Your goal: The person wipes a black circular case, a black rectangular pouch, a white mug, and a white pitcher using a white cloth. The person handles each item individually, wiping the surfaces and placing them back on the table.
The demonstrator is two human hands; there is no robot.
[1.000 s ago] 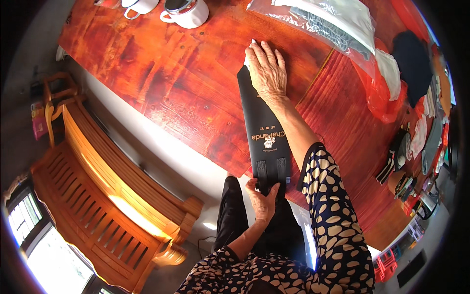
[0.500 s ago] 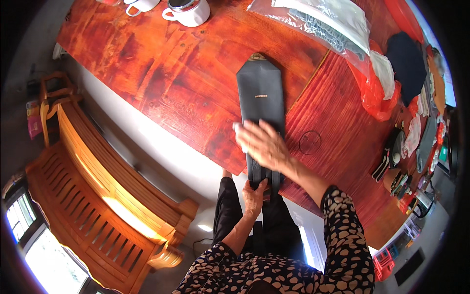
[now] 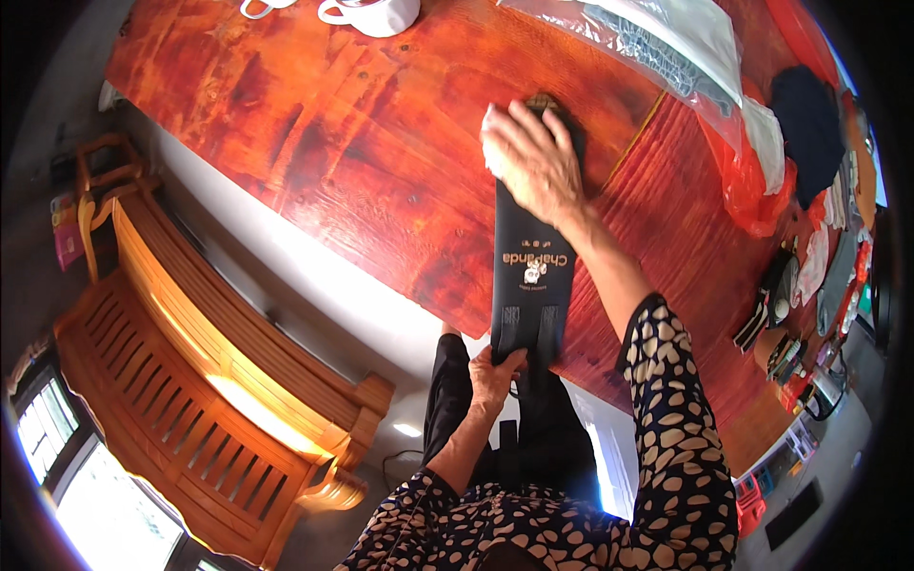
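A long, dark grey bag (image 3: 533,233) lies flat on the red-brown wooden table, with a printed panda emblem and two handle straps at its near end. My left hand (image 3: 493,379) pinches this end at the table's edge, thumb on top. My right hand (image 3: 538,171) is flat on the far part of the bag, fingers stretched and slightly spread. A crumpled white cloth or tissue (image 3: 490,143) sticks out on the left side of that hand; the rest is hidden beneath the palm. A patterned, brownish tip (image 3: 542,102) shows beyond my fingers.
White mugs (image 3: 381,16) stand at the table's far edge. A clear plastic package (image 3: 657,57), a red plastic bag (image 3: 752,195) and dark cloth (image 3: 807,128) lie at right. Left of the table (image 3: 314,143) stands a wooden bench (image 3: 190,409).
My right hand has slid away from me along the bag, the white piece moving with it, uncovering the printed emblem. My left hand still grips the near end.
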